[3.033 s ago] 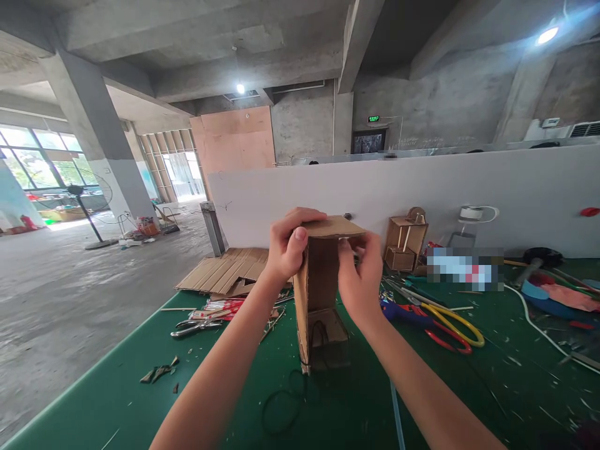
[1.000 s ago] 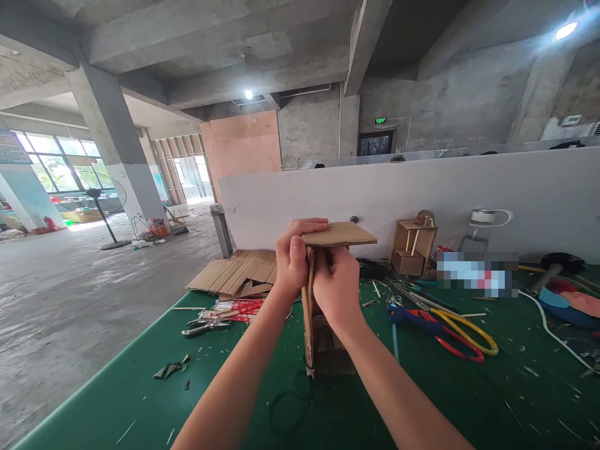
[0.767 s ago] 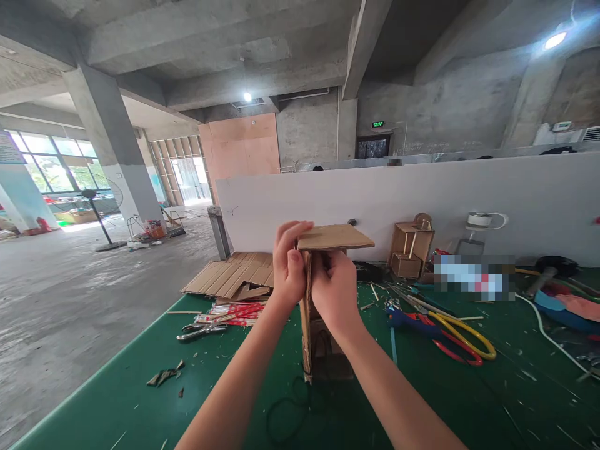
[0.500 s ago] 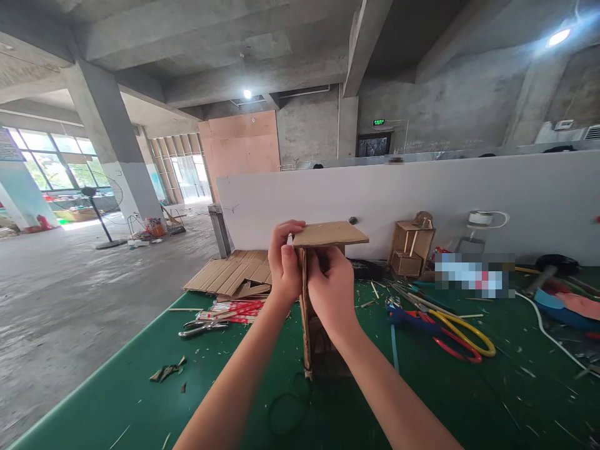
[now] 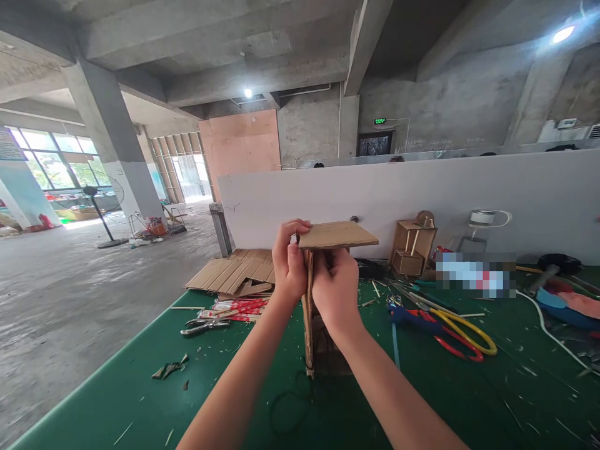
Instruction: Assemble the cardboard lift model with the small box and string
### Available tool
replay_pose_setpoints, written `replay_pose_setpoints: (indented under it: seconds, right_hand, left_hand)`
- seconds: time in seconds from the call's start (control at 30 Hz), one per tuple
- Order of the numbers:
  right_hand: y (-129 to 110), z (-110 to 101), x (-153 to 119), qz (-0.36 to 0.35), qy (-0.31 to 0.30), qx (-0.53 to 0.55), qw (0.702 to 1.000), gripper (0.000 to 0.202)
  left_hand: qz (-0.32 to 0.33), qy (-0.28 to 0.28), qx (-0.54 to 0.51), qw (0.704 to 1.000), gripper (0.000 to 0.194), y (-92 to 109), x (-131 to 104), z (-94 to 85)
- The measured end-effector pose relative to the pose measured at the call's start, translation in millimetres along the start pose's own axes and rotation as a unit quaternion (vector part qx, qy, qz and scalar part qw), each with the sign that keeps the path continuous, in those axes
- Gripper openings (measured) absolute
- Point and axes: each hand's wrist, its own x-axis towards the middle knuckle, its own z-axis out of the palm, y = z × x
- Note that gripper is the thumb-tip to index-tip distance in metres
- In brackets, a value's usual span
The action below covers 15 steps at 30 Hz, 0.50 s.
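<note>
A cardboard structure stands upright on the green table, with a thin side wall facing me edge-on and a flat cardboard top piece over it. My left hand is closed on the left end of the top piece, its thumb against the wall's upper edge. Beneath the top piece, my right hand is curled against the wall's inner side; its fingertips are hidden, and what they hold cannot be made out. Below my right wrist, the lower part of the structure is dark.
Pliers, red-and-white packets and cardboard sheets lie on the left. Yellow-handled and red-handled tools lie on the right. Behind stand a cardboard model and a white partition. Scraps dot the green table.
Both hands and the cardboard top piece have shifted slightly to the right. The hold on the structure looks the same.
</note>
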Motion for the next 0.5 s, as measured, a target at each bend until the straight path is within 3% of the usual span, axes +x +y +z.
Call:
replay_pose_setpoints:
  seconds: [0.5]
  right_hand:
    - [-4.6, -0.3, -0.1, -0.015, 0.006, -0.010, 1.000, 0.017]
  left_hand:
    - [-0.005, -0.007, 0.002, 1.000, 0.044, 0.3, -0.2, -1.7]
